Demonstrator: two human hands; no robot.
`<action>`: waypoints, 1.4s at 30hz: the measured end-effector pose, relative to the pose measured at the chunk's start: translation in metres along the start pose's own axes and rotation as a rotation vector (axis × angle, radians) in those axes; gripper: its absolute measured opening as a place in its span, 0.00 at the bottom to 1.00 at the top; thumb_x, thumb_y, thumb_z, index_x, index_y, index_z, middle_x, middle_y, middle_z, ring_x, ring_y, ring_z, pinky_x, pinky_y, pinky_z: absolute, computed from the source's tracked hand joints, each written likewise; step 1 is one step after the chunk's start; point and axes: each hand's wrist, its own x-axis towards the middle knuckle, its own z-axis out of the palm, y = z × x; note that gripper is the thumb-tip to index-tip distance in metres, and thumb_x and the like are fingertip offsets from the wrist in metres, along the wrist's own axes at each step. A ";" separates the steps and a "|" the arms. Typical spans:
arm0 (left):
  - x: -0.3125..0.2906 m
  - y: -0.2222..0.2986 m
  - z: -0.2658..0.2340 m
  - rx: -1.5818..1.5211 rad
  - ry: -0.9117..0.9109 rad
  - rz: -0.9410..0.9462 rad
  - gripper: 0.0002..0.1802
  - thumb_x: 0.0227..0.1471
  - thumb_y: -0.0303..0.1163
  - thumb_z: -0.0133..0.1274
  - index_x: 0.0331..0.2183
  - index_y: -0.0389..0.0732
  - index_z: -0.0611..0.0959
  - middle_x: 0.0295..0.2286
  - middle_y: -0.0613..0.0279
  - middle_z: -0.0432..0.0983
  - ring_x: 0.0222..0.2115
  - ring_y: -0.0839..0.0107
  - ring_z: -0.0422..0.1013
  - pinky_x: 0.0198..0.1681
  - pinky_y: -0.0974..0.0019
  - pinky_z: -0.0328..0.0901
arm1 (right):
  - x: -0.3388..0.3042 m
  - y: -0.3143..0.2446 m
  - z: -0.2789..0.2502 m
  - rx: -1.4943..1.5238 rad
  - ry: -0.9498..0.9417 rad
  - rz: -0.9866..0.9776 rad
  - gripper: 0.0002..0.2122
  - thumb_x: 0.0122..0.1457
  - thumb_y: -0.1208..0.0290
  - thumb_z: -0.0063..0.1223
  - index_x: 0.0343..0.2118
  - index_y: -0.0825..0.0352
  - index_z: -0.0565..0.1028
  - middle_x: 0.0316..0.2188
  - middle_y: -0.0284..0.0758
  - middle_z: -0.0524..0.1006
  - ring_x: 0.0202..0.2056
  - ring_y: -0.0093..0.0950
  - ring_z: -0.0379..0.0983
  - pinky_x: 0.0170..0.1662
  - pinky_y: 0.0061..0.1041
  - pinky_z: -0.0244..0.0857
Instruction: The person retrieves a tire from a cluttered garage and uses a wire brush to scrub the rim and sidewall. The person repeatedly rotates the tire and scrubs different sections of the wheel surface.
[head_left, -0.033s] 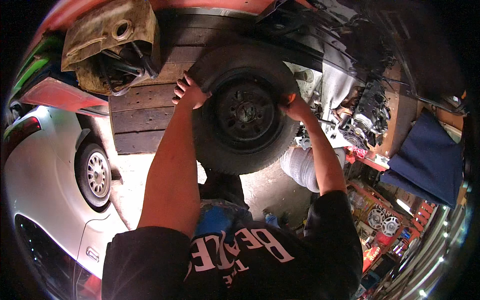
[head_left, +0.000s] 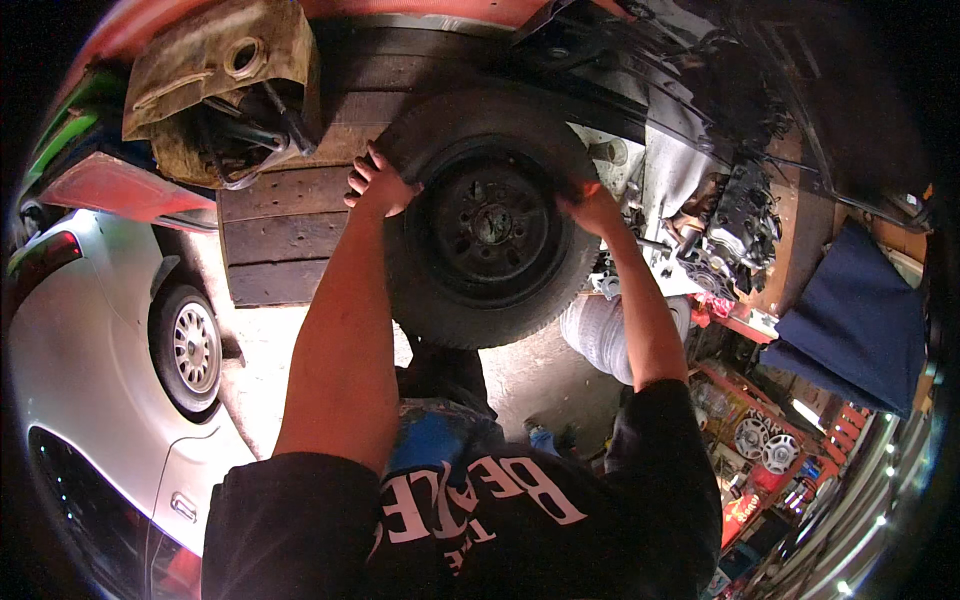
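A black tyre (head_left: 480,322) on a dark steel rim (head_left: 490,224) lies with its face up at the near edge of a wooden plank bench (head_left: 285,236). My left hand (head_left: 384,188) rests on the left side of the tyre with its fingers spread, the thumb reaching toward the rim. On the opposite side, my right hand (head_left: 592,208) sits at the tyre's sidewall beside the rim, its fingers curled. An orange patch shows at those fingers, too blurred to name.
A cut-open tan plastic container (head_left: 215,75) with dark tools stands on the bench's far left. Car parts (head_left: 740,225) lie to the right, near dark blue cloth (head_left: 850,315). More tyres (head_left: 600,335) are below. A silver car (head_left: 100,350) stands at left.
My right hand has shifted very slightly, and the orange patch at its fingers looks more smeared. My left hand and the wheel stay in place.
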 end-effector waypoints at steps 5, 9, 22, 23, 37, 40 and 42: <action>-0.001 0.008 0.002 0.018 -0.009 0.030 0.71 0.45 0.60 0.61 0.63 0.49 0.22 0.65 0.45 0.22 0.66 0.43 0.29 0.61 0.30 0.38 | 0.016 0.054 0.053 0.200 0.334 0.068 0.23 0.57 0.61 0.59 0.52 0.67 0.72 0.43 0.47 0.79 0.45 0.40 0.77 0.48 0.32 0.69; 0.006 0.009 0.000 -0.001 0.007 0.027 0.71 0.45 0.59 0.61 0.63 0.49 0.22 0.65 0.44 0.23 0.66 0.41 0.29 0.61 0.29 0.37 | -0.011 0.078 0.045 0.087 0.009 0.058 0.23 0.57 0.63 0.60 0.53 0.68 0.71 0.44 0.47 0.79 0.45 0.39 0.77 0.49 0.31 0.69; 0.010 0.005 -0.001 0.020 0.016 0.018 0.72 0.45 0.60 0.61 0.62 0.50 0.20 0.66 0.44 0.24 0.66 0.42 0.30 0.62 0.30 0.39 | -0.063 0.055 0.118 -0.029 0.329 0.330 0.22 0.54 0.64 0.59 0.51 0.65 0.74 0.32 0.47 0.80 0.34 0.45 0.79 0.39 0.39 0.74; 0.009 0.014 0.002 0.029 0.010 0.047 0.72 0.45 0.60 0.61 0.62 0.50 0.20 0.66 0.44 0.24 0.66 0.42 0.30 0.62 0.30 0.39 | -0.090 0.078 0.159 -0.083 0.586 0.205 0.22 0.54 0.64 0.58 0.52 0.65 0.73 0.36 0.49 0.80 0.38 0.46 0.78 0.41 0.40 0.73; 0.014 0.012 0.001 0.029 0.021 0.055 0.71 0.46 0.61 0.59 0.62 0.48 0.21 0.66 0.44 0.23 0.66 0.41 0.31 0.61 0.30 0.40 | -0.069 0.021 0.115 -0.182 0.657 0.324 0.18 0.55 0.63 0.55 0.47 0.66 0.74 0.25 0.49 0.78 0.28 0.50 0.76 0.31 0.43 0.70; 0.018 0.002 0.002 0.029 0.030 0.037 0.71 0.46 0.62 0.59 0.62 0.48 0.21 0.66 0.44 0.23 0.65 0.41 0.31 0.61 0.30 0.40 | -0.119 -0.026 0.179 0.106 0.461 0.473 0.19 0.57 0.68 0.50 0.52 0.66 0.72 0.28 0.49 0.79 0.31 0.50 0.76 0.40 0.43 0.70; 0.011 0.006 0.000 0.042 0.004 0.042 0.71 0.46 0.62 0.59 0.62 0.48 0.21 0.66 0.44 0.23 0.65 0.41 0.31 0.61 0.30 0.40 | -0.141 -0.036 0.215 0.246 0.418 0.390 0.21 0.58 0.66 0.51 0.54 0.68 0.69 0.32 0.49 0.79 0.34 0.48 0.78 0.42 0.41 0.70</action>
